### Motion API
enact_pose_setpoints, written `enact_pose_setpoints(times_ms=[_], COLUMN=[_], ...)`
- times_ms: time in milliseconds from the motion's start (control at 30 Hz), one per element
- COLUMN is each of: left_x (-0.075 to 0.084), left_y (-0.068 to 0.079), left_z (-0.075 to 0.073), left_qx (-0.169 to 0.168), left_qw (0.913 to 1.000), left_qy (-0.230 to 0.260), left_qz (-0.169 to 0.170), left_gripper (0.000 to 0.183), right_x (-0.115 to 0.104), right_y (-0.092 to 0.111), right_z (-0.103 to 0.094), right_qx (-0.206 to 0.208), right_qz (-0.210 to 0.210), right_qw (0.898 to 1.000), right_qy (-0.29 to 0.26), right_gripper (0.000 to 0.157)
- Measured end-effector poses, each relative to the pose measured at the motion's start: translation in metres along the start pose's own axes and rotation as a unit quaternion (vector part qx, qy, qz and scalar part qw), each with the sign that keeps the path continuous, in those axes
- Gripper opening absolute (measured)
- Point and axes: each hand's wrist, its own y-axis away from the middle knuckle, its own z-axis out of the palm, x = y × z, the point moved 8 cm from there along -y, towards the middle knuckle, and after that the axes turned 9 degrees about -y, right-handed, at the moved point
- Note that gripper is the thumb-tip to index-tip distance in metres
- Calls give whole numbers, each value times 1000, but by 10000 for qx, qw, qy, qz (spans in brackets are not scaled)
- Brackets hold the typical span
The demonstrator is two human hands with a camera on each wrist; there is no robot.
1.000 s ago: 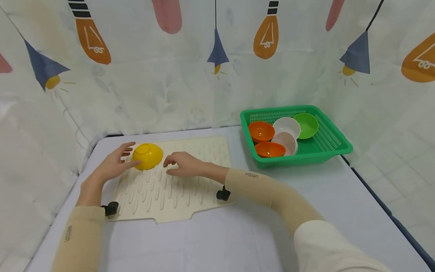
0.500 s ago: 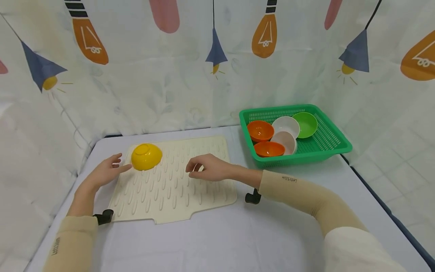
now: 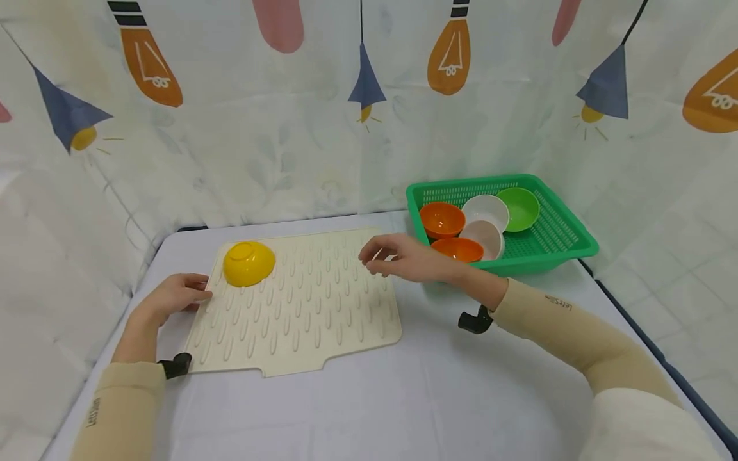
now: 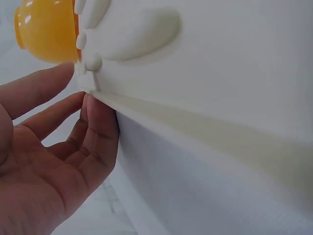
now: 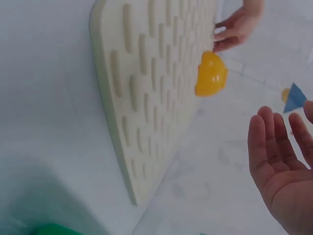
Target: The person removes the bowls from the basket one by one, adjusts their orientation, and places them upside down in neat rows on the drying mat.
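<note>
An upside-down yellow bowl (image 3: 248, 264) rests on the back left part of a cream ridged drying mat (image 3: 294, 326). My left hand (image 3: 172, 298) is at the mat's left edge, just in front of the bowl. In the left wrist view, the left fingertips (image 4: 103, 115) touch the mat's edge from the side, with the thumb a little apart over the upper edge. My right hand (image 3: 406, 257) hovers over the mat's back right corner, fingers relaxed and nothing in them. The right wrist view shows its loosely bent fingers (image 5: 274, 142) away from the bowl.
On the right stands a green plastic basket (image 3: 519, 264). It holds two orange bowls (image 3: 442, 219), a white bowl (image 3: 484, 210), a pale bowl (image 3: 489, 239) and a green bowl (image 3: 520, 208). A printed curtain (image 3: 300, 141) hangs behind the white-covered table (image 3: 357, 410).
Both hands have left the yellow bowl, which stays in place. My right hand has moved right toward the basket; my left has drawn back to the mat's left edge.
</note>
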Motion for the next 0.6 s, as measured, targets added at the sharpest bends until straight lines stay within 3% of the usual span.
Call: enact_pose_setpoints(times_ms=[267, 600], left_x=[0, -5], left_y=[-2, -5], left_z=[-1, 1], left_qx=[90, 74], left_qw=[9998, 9997], left_qy=[120, 209], left_qz=[136, 92], left_gripper=[64, 65], right_x=[-12, -1], right_y=[21, 63], right_z=[-56, -128], right_qx=[758, 1569], right_qz=[6, 683], right_qw=[9969, 9851], right_qy=[-199, 186], right_gripper=[24, 29])
